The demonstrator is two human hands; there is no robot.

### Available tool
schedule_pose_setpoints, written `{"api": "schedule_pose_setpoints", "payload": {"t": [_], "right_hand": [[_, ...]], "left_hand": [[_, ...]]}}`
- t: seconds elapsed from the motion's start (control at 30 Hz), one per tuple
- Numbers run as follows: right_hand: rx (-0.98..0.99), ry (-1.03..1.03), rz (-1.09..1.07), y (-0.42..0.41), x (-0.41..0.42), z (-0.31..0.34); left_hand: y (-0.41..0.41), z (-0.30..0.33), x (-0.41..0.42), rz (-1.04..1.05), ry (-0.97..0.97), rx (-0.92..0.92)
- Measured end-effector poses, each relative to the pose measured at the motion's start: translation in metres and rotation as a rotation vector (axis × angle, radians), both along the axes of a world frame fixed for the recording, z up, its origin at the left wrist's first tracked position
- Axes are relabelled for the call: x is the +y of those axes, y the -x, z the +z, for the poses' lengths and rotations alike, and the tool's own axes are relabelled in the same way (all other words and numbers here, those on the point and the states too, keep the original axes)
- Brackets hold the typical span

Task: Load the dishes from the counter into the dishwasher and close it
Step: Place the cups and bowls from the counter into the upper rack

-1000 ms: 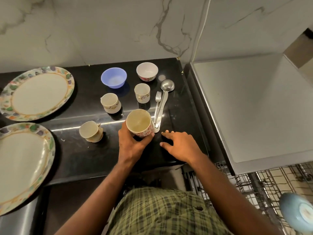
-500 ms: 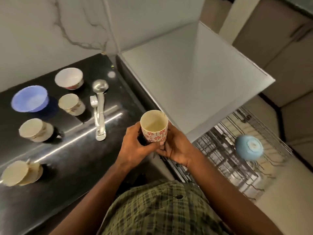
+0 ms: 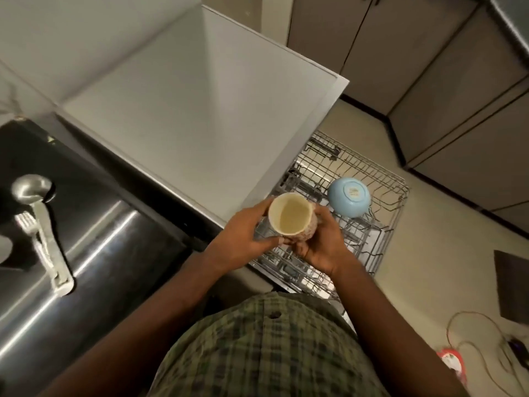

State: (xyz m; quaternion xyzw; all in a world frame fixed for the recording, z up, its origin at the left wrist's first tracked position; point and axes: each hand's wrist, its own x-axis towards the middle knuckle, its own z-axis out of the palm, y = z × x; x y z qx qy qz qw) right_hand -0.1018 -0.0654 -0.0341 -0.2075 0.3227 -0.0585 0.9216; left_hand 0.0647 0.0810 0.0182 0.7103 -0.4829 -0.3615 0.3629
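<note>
Kitchen floor lying under a pulled-out dishwasher rack (image 3: 380,224); above the rack, left hand (image 3: 243,242) and right hand (image 3: 323,247) are clasping a light, seemingly breakable cup (image 3: 292,216) by its sides, fingers curled around it.

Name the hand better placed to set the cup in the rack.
Right, probably. The right hand grips the cup on its rack side; the left hand holds it from the counter side.
</note>
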Motion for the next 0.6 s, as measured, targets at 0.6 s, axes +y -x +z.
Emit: {"api": "schedule_pose_setpoints", "payload": {"t": [0.6], "right_hand": [[1.198, 0.996, 0.266, 0.119, -0.081, -0.135]], "left_hand": [[0.045, -0.039, -0.046, -0.295, -0.334, -0.169]]}}
